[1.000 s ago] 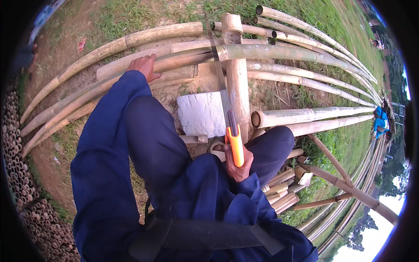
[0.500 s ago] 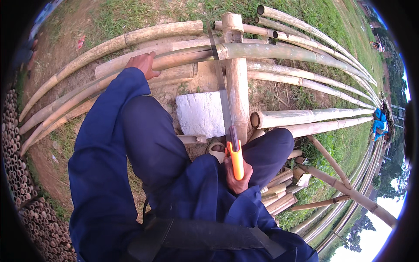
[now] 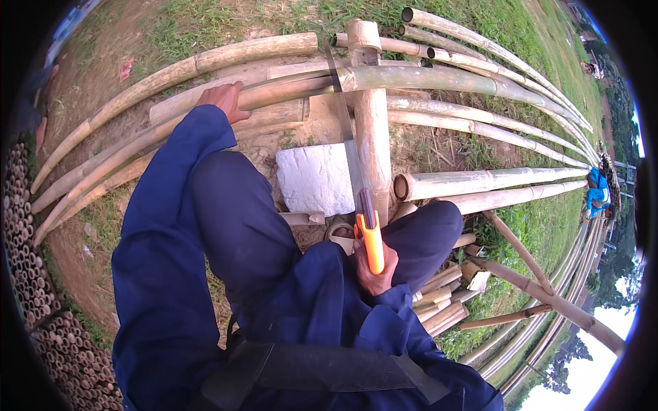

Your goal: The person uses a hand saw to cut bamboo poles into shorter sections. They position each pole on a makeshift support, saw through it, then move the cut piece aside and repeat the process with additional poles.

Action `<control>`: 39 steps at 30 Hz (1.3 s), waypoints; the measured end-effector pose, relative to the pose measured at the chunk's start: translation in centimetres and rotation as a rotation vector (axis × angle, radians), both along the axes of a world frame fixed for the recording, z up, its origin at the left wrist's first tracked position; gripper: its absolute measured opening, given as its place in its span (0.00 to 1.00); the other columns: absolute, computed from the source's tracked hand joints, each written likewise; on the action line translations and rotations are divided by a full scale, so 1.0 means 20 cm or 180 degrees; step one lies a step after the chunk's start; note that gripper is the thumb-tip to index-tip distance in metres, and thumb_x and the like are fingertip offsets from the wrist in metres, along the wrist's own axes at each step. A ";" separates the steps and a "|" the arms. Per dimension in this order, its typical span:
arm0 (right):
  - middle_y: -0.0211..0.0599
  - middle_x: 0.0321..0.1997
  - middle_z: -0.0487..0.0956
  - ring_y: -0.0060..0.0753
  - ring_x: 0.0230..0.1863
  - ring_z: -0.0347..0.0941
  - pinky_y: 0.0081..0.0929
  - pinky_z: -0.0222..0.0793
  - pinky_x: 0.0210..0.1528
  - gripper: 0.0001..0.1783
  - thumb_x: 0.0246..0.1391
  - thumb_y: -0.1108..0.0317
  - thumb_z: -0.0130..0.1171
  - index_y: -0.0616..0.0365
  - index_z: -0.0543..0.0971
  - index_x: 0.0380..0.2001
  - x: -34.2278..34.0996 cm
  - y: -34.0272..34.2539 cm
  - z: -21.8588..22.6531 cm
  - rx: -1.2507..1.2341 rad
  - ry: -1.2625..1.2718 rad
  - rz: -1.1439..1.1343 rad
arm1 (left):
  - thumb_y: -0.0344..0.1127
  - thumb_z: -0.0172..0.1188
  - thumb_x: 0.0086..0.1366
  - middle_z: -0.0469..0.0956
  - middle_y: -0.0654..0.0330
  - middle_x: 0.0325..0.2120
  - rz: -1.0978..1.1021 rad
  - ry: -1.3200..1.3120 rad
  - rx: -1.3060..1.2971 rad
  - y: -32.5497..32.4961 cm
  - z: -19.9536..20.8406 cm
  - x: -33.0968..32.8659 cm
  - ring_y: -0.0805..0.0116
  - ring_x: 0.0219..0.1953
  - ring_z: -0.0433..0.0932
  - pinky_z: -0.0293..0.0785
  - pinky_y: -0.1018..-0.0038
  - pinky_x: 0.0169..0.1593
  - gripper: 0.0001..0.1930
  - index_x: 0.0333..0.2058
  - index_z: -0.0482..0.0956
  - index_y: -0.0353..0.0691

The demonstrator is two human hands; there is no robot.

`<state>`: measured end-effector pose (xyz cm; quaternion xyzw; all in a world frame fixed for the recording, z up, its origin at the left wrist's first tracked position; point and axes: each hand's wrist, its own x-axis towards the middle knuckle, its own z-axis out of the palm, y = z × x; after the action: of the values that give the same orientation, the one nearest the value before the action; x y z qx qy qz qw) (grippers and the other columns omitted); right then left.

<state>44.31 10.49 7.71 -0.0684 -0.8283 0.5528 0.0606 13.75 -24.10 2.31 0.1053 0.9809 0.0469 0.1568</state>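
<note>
My right hand [image 3: 379, 268] is closed round the orange handle of a handsaw [image 3: 371, 240]. The saw's long blade points away from me and crosses a bamboo pole [image 3: 439, 79], just left of an upright bamboo post [image 3: 372, 137] that bears the pole. Farther left, my left hand [image 3: 225, 103] grips the same pole from above, its fingers partly hidden behind it. How deep the blade sits in the bamboo I cannot tell.
A white block [image 3: 315, 179] lies between my knees and the post. More bamboo poles [image 3: 480, 183] stretch to the right, with short cut pieces [image 3: 439, 308] beside my right knee. Stacked bamboo ends [image 3: 31, 267] fill the left edge. A person in blue [image 3: 598, 192] is far right.
My right hand and the saw handle have shifted slightly forward, away from me. My left hand stays at the same place on the bamboo pole.
</note>
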 end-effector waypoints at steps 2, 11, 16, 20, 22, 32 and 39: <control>0.31 0.26 0.80 0.19 0.27 0.73 0.25 0.71 0.32 0.11 0.62 0.71 0.64 0.68 0.83 0.44 -0.27 0.00 -0.09 -0.0282 -0.0392 -0.0061 | 0.54 0.73 0.52 0.83 0.41 0.44 0.0074 -0.0109 0.0057 0.05 0.02 -0.03 0.41 0.48 0.82 0.78 0.51 0.53 0.39 0.59 0.74 0.40; 0.31 0.26 0.80 0.18 0.28 0.72 0.25 0.70 0.32 0.10 0.61 0.69 0.67 0.68 0.83 0.39 -0.64 -0.06 -0.12 -0.0496 -0.0201 -0.0068 | 0.64 0.72 0.52 0.73 0.43 0.60 -0.0308 0.0858 0.0874 0.00 -0.15 0.14 0.45 0.64 0.70 0.65 0.53 0.67 0.48 0.67 0.68 0.44; 0.30 0.27 0.80 0.17 0.28 0.72 0.24 0.71 0.33 0.11 0.61 0.69 0.68 0.69 0.83 0.39 -0.65 -0.06 -0.09 -0.0697 -0.0295 -0.0067 | 0.67 0.68 0.56 0.67 0.45 0.65 -0.0333 0.1141 0.1129 -0.08 -0.14 0.12 0.46 0.69 0.62 0.55 0.52 0.71 0.50 0.68 0.65 0.41; 0.30 0.26 0.80 0.18 0.26 0.73 0.24 0.72 0.31 0.12 0.62 0.68 0.68 0.69 0.82 0.40 -0.68 -0.09 0.01 -0.0704 -0.0584 0.0120 | 0.66 0.69 0.56 0.68 0.42 0.64 -0.0529 0.0474 0.0725 0.11 0.02 -0.06 0.43 0.67 0.67 0.61 0.53 0.69 0.49 0.66 0.66 0.37; 0.30 0.25 0.80 0.18 0.25 0.74 0.24 0.73 0.30 0.12 0.62 0.68 0.68 0.69 0.82 0.40 -0.67 -0.08 -0.01 -0.0652 -0.0307 0.0184 | 0.66 0.70 0.55 0.71 0.41 0.62 -0.0557 0.0206 0.0547 0.28 0.04 -0.11 0.42 0.63 0.71 0.66 0.53 0.66 0.48 0.64 0.68 0.36; 0.28 0.23 0.77 0.17 0.25 0.68 0.25 0.67 0.28 0.10 0.62 0.69 0.66 0.68 0.82 0.36 -0.65 -0.12 -0.07 -0.0480 -0.0259 -0.0064 | 0.68 0.66 0.56 0.85 0.44 0.42 -0.0349 -0.0070 0.0329 0.55 0.06 -0.20 0.46 0.47 0.84 0.80 0.56 0.52 0.41 0.51 0.78 0.33; 0.38 0.35 0.86 0.21 0.35 0.81 0.24 0.76 0.40 0.16 0.61 0.76 0.63 0.67 0.83 0.51 0.02 0.05 0.10 0.0141 -0.0439 0.0156 | 0.70 0.64 0.56 0.85 0.42 0.41 -0.0169 -0.0204 0.0304 0.54 0.05 -0.19 0.47 0.45 0.85 0.80 0.56 0.52 0.42 0.52 0.78 0.33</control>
<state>44.67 11.49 9.79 -0.0846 -0.8439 0.5297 -0.0085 9.86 -13.21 3.38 0.1372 0.9689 0.0929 0.1840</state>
